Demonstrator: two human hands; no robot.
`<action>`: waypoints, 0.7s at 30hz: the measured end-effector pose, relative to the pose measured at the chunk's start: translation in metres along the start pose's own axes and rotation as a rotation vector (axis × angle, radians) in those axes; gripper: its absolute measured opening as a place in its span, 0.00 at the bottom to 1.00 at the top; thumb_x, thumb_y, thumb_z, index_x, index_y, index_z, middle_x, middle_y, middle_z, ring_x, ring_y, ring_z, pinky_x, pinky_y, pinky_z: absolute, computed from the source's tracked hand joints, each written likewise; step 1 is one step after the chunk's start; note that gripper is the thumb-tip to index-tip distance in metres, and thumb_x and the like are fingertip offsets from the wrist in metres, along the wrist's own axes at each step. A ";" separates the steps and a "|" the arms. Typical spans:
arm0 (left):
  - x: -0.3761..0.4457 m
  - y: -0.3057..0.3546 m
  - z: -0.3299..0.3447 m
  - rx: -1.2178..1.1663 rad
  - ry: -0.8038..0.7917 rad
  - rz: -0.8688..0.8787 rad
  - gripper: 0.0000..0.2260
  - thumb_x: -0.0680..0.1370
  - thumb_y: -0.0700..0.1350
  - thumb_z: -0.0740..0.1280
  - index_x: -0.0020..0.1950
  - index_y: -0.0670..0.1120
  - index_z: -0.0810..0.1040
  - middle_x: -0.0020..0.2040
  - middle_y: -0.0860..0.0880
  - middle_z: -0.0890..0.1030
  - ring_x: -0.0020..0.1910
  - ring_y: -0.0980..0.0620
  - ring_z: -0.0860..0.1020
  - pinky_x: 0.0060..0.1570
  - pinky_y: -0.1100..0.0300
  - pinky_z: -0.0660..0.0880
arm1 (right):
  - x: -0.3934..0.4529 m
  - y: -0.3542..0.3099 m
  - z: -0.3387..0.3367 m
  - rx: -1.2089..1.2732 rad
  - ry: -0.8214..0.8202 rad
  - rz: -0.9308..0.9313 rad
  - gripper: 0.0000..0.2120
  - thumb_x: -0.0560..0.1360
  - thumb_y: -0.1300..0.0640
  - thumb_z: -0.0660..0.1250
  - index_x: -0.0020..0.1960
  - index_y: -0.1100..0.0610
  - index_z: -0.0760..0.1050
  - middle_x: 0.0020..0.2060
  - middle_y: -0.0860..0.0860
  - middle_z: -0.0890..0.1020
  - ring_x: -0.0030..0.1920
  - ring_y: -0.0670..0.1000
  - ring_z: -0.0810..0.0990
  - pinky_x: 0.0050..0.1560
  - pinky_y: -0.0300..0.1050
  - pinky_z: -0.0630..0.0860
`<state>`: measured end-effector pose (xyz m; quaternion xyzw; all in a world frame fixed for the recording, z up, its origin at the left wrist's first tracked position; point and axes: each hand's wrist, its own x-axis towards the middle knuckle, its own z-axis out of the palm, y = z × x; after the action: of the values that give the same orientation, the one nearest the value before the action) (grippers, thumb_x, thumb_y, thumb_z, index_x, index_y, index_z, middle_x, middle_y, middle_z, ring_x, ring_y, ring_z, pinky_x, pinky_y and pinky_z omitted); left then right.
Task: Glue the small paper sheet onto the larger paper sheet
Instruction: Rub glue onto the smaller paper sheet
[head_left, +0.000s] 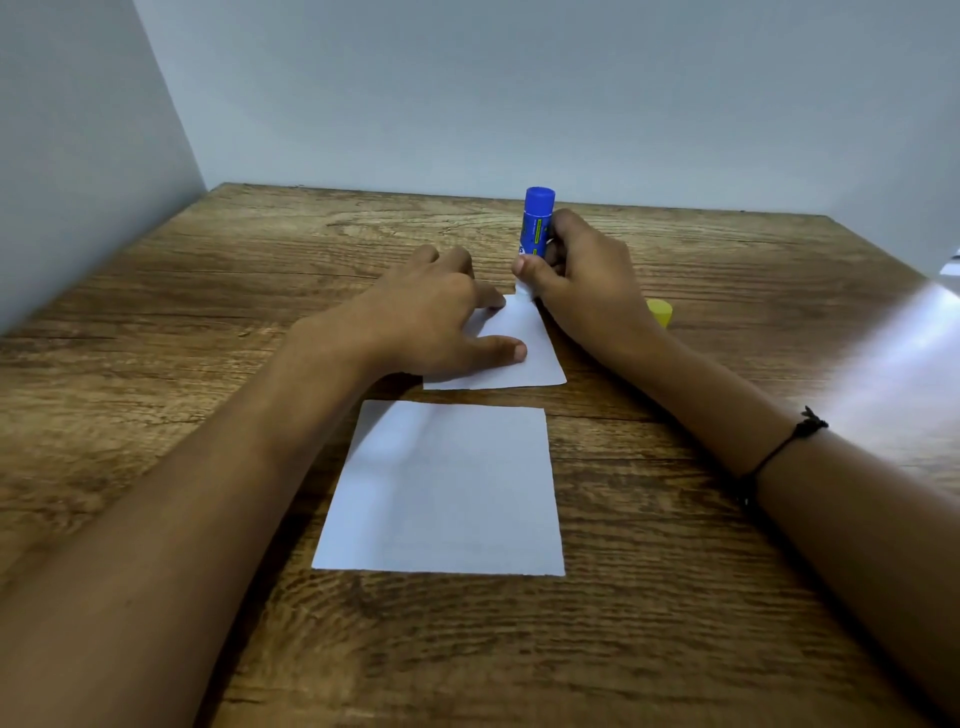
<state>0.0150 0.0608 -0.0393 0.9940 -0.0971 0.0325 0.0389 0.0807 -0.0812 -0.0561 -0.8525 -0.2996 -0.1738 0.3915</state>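
Observation:
The small white paper sheet (524, 353) lies on the wooden table, just beyond the larger white sheet (447, 488). My left hand (431, 312) rests flat on the small sheet, fingers spread, pinning its left part. My right hand (582, 280) grips a blue glue stick (537, 223) held upside down, its tip pressed on the small sheet's far corner. The stick's tip is hidden by my thumb and fingers.
The yellow glue cap (661, 312) sits on the table to the right of my right hand. Grey walls close the table (208, 291) at the back and left. A black cord bracelet (779, 452) circles my right wrist.

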 end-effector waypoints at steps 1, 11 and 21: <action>0.000 0.000 0.000 0.008 -0.003 -0.001 0.30 0.70 0.66 0.57 0.68 0.54 0.67 0.61 0.44 0.70 0.59 0.45 0.65 0.60 0.47 0.66 | 0.000 -0.001 0.000 -0.005 -0.001 -0.001 0.12 0.75 0.56 0.64 0.55 0.63 0.71 0.36 0.53 0.74 0.38 0.50 0.71 0.35 0.41 0.60; -0.001 0.000 0.000 0.038 -0.005 -0.008 0.30 0.69 0.66 0.57 0.67 0.53 0.69 0.61 0.44 0.70 0.60 0.44 0.65 0.59 0.45 0.67 | -0.006 -0.005 -0.002 -0.013 -0.013 0.025 0.13 0.75 0.56 0.64 0.55 0.62 0.71 0.37 0.53 0.74 0.38 0.50 0.71 0.36 0.42 0.62; 0.000 0.000 0.002 0.026 -0.001 -0.012 0.30 0.70 0.66 0.57 0.68 0.53 0.67 0.60 0.45 0.70 0.59 0.46 0.65 0.58 0.48 0.66 | -0.016 -0.010 -0.008 -0.006 -0.009 0.046 0.12 0.75 0.55 0.65 0.55 0.62 0.72 0.35 0.52 0.73 0.37 0.50 0.70 0.38 0.44 0.65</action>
<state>0.0154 0.0610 -0.0410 0.9950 -0.0907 0.0329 0.0260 0.0618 -0.0879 -0.0543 -0.8611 -0.2813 -0.1620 0.3913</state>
